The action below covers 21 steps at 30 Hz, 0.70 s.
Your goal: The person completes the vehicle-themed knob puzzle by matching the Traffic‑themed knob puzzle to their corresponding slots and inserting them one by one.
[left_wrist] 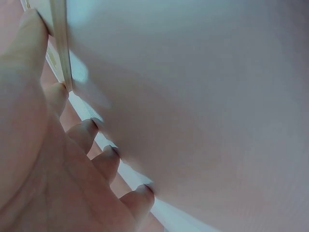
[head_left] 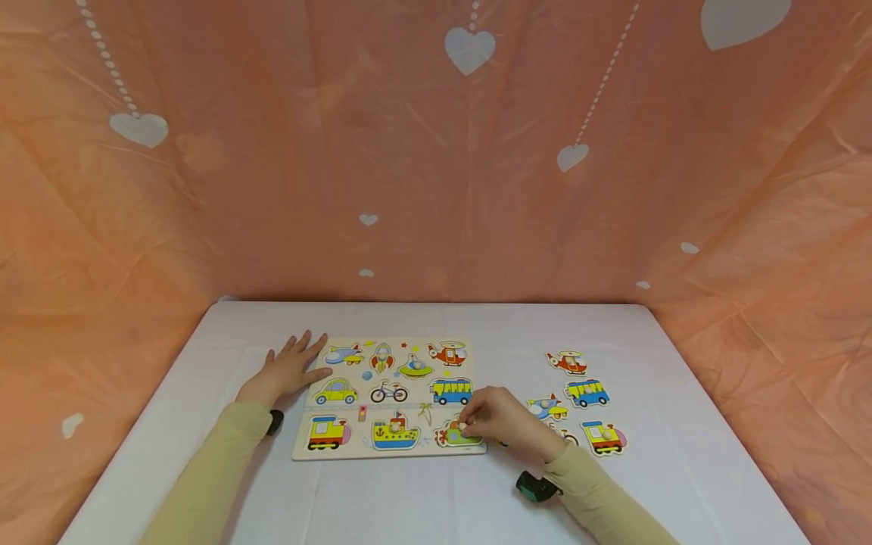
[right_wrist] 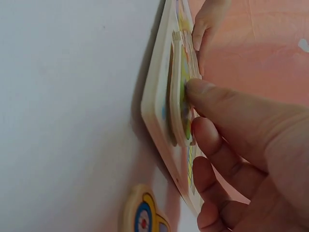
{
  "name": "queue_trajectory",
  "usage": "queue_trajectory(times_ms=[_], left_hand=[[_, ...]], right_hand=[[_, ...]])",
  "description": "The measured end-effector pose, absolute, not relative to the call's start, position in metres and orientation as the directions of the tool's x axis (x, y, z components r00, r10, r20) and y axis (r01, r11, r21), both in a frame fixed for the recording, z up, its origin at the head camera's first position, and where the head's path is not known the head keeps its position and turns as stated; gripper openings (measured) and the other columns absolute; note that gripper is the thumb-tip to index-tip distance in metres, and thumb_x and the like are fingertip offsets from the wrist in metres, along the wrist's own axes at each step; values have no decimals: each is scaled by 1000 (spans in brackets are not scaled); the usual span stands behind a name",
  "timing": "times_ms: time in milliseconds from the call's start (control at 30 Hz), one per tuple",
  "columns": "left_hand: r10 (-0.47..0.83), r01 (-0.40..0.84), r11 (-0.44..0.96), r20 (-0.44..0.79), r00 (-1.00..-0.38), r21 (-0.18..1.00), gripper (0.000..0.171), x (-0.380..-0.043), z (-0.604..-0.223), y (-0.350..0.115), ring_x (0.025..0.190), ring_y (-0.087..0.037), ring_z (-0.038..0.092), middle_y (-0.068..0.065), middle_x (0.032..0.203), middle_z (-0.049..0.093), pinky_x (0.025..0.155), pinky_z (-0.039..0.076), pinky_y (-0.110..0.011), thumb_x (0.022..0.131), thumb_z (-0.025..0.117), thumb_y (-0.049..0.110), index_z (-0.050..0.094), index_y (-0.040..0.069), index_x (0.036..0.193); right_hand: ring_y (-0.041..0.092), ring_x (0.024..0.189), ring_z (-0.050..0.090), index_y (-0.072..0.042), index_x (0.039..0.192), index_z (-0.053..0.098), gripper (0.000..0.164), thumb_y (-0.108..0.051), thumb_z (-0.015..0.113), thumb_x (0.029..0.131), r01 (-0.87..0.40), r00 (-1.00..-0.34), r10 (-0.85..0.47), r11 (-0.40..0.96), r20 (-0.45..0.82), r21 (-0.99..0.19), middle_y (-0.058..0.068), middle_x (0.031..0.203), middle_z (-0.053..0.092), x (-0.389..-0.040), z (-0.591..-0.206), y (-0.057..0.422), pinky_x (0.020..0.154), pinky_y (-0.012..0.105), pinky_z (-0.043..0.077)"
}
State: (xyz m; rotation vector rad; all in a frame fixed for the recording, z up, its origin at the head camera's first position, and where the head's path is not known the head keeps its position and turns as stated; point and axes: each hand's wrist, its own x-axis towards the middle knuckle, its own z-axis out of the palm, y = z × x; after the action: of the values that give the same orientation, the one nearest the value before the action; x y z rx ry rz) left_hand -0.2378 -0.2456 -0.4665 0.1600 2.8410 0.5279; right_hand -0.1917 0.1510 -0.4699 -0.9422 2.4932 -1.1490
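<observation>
A wooden peg puzzle board [head_left: 350,409] printed with vehicles lies on the white table. My right hand [head_left: 502,418] pinches the knob of a green and red submarine piece [head_left: 451,435] at the board's lower right. In the right wrist view the submarine piece [right_wrist: 177,108] stands a little proud of the board's face, under thumb and fingertips. With fingers spread, my left hand [head_left: 281,375] rests at the board's upper left, its thumb on the board's edge and the other fingertips on the table. Knobbed boat [head_left: 395,435], rocket [head_left: 382,358] and flying saucer [head_left: 415,367] pieces sit in the board.
Right of the board lie loose pieces: a helicopter [head_left: 568,363], a bus [head_left: 587,393], an airplane [head_left: 548,408] and a train [head_left: 605,437]. A bicycle piece [head_left: 568,437] is partly behind my right hand. A yellow car piece [right_wrist: 145,212] lies close to the board's edge.
</observation>
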Motion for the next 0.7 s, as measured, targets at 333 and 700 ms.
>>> queue_trajectory(times_ms=[333,700], left_hand=[[161,78,928,-206,-965,363,85,-239,-468,-246,128,-47,0,-23,144,6,93,-3,-67,79,53,56,17,14,142],[152,63,929,-220,-964,365,86,-239,-468,-246,128,-46,-1,-22,145,5,93,-4,-67,78,53,58,16,15,143]], right_hand=[[6,76,53,-20,83,69,10,-21,73,73,-468,-764,-644,509,41,-723,-12,78,60,-191,-473,147,71,24,42],[7,78,52,-19,84,70,11,-20,73,74,-462,-770,-637,518,36,-720,-12,79,61,-190,-473,144,73,25,39]])
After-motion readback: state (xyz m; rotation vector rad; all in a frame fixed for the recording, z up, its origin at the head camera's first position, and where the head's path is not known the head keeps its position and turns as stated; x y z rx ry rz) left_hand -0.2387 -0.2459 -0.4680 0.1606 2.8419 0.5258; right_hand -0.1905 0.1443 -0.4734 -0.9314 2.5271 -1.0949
